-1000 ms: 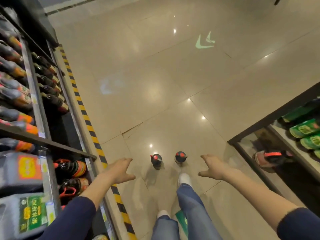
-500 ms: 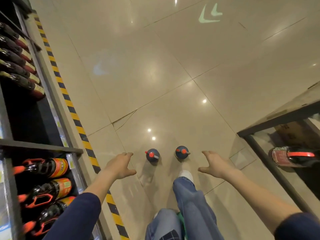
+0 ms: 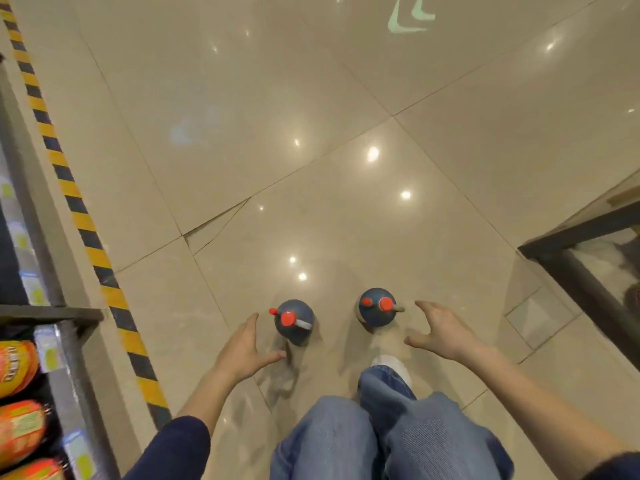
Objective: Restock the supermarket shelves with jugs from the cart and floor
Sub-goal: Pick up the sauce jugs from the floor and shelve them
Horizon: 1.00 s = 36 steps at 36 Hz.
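Head view: two jugs stand upright on the tiled floor just ahead of my knees, so I look down on their tops and their long axes run straight up toward me; the left jug has a dark blue body and a red cap, with a pale grey strip pointing down-right and a small red nub up-left; the right jug is the same make, its grey tab pointing right and its small red nub left; the two stand near each other but apart.

My left hand hovers just left of the left jug, fingers loose and spread, grasping nothing; my right hand hovers just right of the right jug, fingers gently curved and released, also holding nothing.

My jeans and one white shoe sit directly behind the jugs; a cracked tile corner lies beyond the left jug.

On my left runs yellow-and-black striped tape along a dark shelf rack with orange-labelled bottles; on my right a dark-framed unit juts in; between them the floor lies open ahead.
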{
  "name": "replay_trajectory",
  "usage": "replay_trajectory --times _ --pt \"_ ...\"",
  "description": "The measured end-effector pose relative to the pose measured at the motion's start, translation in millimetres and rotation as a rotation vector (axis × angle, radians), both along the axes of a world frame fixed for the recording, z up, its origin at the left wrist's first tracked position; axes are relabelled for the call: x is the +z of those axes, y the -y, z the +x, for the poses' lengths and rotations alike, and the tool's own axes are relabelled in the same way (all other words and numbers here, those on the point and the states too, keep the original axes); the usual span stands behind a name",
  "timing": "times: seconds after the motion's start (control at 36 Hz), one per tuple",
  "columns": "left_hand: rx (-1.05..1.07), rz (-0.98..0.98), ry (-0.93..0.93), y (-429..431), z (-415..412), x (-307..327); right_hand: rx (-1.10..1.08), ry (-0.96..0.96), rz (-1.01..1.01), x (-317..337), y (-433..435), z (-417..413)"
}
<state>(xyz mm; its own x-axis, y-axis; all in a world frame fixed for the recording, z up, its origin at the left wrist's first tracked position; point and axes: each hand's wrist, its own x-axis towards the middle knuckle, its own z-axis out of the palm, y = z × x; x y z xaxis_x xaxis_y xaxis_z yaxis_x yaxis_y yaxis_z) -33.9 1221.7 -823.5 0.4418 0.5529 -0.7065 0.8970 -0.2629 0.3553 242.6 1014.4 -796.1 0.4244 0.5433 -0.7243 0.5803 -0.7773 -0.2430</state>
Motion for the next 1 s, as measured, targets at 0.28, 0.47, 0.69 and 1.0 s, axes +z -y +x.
replay_trajectory --times 0.28,0.47,0.69,1.0 --pt "0.428 -0.06 0.329 16.0 17.2 -102.7 -0.087 -0.029 0.039 -92.4 21.2 -2.9" --pt "0.586 0.046 0.462 25.8 36.0 -133.7 -0.137 -0.052 0.115 -121.1 28.4 -8.4" --pt "0.609 0.203 0.5 26.5 42.0 -142.9 -0.153 -0.062 0.18 -136.9 27.6 -10.6" --pt "0.742 0.252 0.493 11.4 55.9 -137.4 -0.438 -0.144 0.455 -191.6 14.3 -18.4"
